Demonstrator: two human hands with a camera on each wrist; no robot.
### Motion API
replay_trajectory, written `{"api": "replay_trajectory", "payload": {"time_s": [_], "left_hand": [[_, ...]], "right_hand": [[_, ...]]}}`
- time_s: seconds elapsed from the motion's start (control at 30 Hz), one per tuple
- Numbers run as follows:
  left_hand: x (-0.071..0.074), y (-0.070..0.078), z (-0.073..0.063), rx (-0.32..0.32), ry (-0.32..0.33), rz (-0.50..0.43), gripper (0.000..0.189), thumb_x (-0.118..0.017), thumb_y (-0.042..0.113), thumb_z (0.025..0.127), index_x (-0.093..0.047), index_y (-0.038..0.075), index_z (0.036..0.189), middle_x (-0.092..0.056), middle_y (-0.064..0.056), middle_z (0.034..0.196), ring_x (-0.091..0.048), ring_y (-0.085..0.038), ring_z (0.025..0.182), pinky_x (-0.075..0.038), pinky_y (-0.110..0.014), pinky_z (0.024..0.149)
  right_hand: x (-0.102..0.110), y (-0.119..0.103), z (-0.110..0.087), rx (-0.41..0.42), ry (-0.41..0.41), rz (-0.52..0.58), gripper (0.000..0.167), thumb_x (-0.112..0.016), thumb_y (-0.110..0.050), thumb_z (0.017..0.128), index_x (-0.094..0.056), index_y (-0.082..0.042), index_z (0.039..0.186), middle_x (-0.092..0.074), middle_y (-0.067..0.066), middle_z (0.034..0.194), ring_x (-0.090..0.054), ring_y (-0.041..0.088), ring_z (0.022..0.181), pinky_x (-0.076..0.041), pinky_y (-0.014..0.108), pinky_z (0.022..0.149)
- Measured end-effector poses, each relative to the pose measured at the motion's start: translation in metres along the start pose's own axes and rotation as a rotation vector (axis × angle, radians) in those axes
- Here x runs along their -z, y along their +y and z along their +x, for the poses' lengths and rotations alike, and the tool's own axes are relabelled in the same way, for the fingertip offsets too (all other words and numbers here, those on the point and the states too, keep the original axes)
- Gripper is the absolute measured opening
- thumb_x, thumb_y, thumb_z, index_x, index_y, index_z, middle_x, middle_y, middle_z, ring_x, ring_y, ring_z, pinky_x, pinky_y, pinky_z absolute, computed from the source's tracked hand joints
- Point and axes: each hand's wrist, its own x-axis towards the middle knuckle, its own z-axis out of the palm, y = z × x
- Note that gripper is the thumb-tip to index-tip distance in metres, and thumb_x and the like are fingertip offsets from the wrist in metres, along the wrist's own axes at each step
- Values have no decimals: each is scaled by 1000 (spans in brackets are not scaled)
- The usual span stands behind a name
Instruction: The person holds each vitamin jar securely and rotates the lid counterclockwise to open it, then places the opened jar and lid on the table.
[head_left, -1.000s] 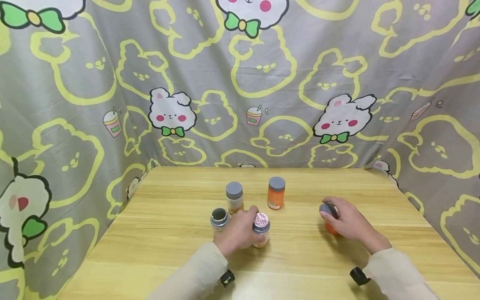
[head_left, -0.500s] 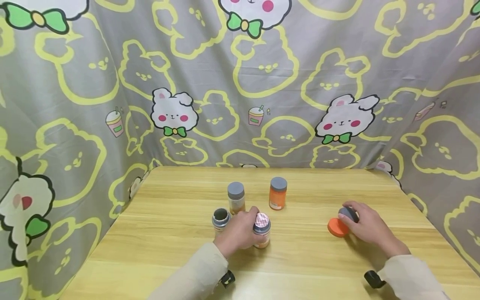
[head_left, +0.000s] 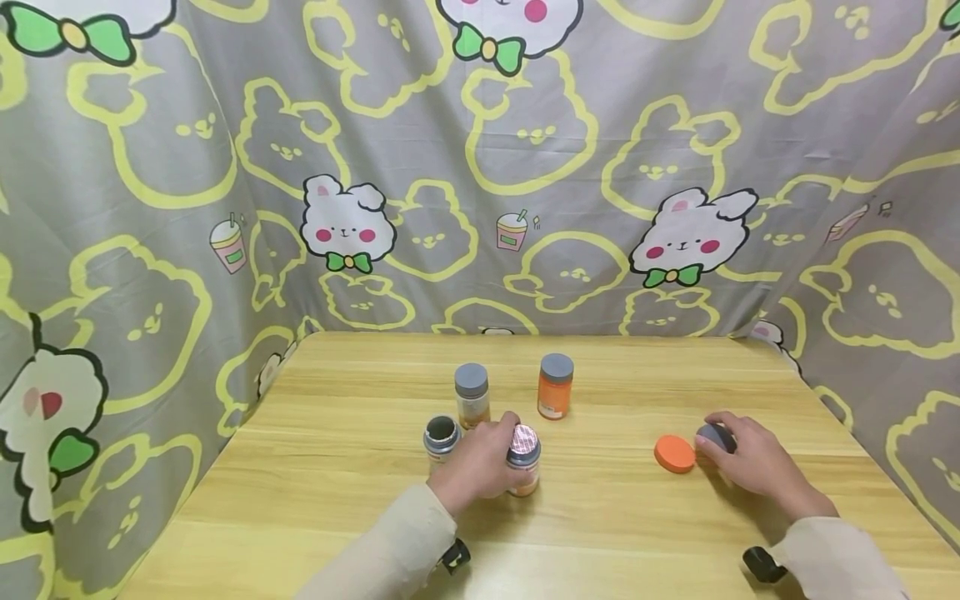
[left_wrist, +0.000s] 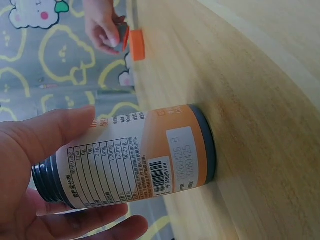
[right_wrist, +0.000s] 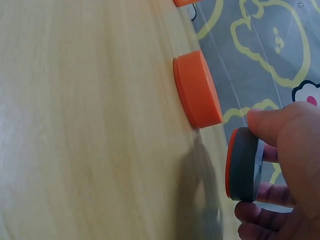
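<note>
My left hand (head_left: 480,458) grips a lidless supplement bottle (head_left: 523,458), upright on the table, with a patterned foil seal across its mouth. In the left wrist view, the thumb and fingers wrap the bottle's neck end, and its orange-and-white printed label (left_wrist: 125,160) shows. On the right, my right hand (head_left: 757,462) pinches a grey lid (right_wrist: 243,164) with an orange-red edge on its underside, held close over the table. Just left of that lid lies an orange lid (head_left: 675,454), flat on the wood.
An open bottle (head_left: 441,435) with a dark mouth stands left of my left hand. Behind it is a grey-lidded bottle (head_left: 472,396), and farther right an orange bottle (head_left: 555,396) with a grey lid. A patterned curtain (head_left: 420,150) closes off the wooden table's (head_left: 585,533) back and sides.
My right hand has moved right with the grey lid, away from the orange lid, which was partly covered before and now shows whole. The left hand stays on its bottle.
</note>
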Motion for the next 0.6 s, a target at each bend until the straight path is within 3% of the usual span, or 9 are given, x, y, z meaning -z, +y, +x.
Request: {"api": "replay_trajectory", "payload": {"time_s": [0.4, 0.6], "left_hand": [[8, 3, -2, -24, 36, -29, 63, -84, 35, 74, -53, 6, 121, -61, -3, 96, -60, -13, 82, -51, -30, 75], [13, 5, -3, 8, 34, -31, 69, -83, 38, 75, -52, 5, 128, -63, -7, 104, -62, -16, 88, -51, -32, 77]], "right_hand": [[-5, 8, -3, 1, -14, -29, 50, -62, -40, 93, -57, 2, 120, -60, 24, 100, -56, 35, 86, -44, 48, 68], [-6, 9, -3, 14, -22, -32, 49, -65, -37, 92, -59, 3, 119, -61, 23, 98, -58, 35, 87, -45, 49, 69]]}}
